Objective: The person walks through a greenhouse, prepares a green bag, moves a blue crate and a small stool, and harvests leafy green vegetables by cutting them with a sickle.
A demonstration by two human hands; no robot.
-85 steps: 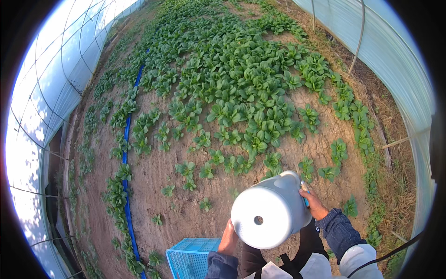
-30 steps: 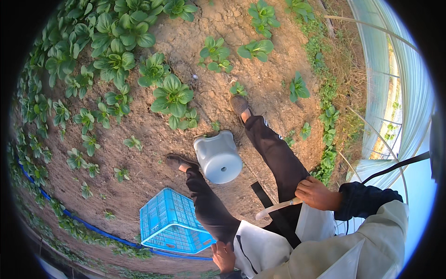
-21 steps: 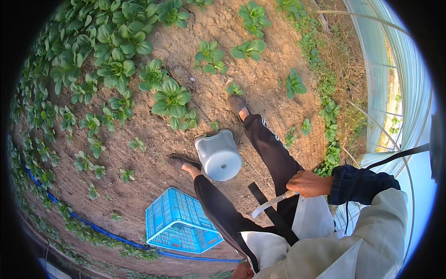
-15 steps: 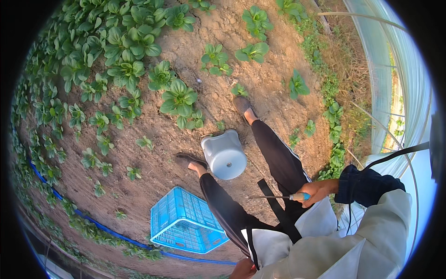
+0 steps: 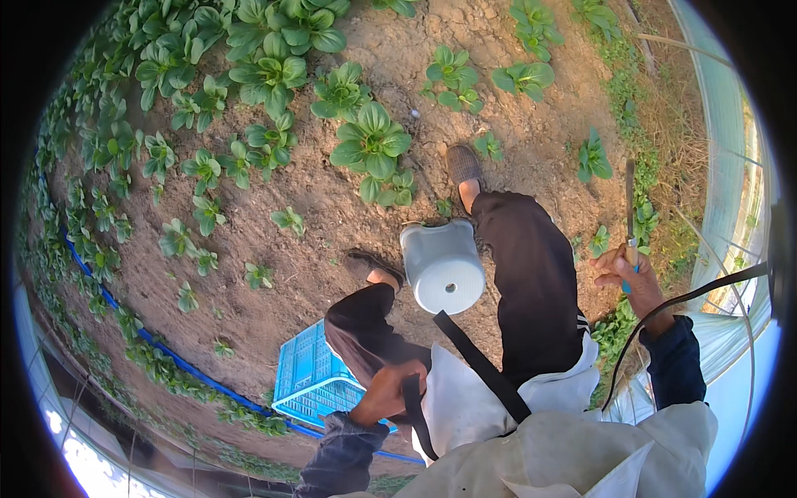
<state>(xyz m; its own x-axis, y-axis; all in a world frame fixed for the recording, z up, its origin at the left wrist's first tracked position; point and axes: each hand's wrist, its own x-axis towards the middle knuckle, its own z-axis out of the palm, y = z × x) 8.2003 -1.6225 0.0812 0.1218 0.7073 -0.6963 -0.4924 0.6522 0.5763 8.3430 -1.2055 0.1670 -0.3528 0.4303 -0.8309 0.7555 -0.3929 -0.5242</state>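
Observation:
My right hand [image 5: 629,280] is closed round the yellow and blue handle of a hand tool [image 5: 630,203] with a long, narrow, dark metal blade. The blade points away from me, over the soil by the plants at the right. My left hand [image 5: 392,392] is at my left thigh, beside a black strap [image 5: 413,411] on my white garment. Its fingers look curled, and what they hold, if anything, is hidden. A grey plastic stool [image 5: 449,285] with a hole in its seat stands between my bent legs.
A blue plastic crate [image 5: 309,371] lies left of my leg, partly covered by it. Leafy green plants [image 5: 371,141] grow ahead and thickly at far left. A blue hose [image 5: 178,361] runs along the left. Plastic sheeting [image 5: 718,116] lines the right side.
My right hand has swung outward to the right, turning the blade from leftward to away from me. My left hand has come up to my thigh. My legs are more bent around the stool.

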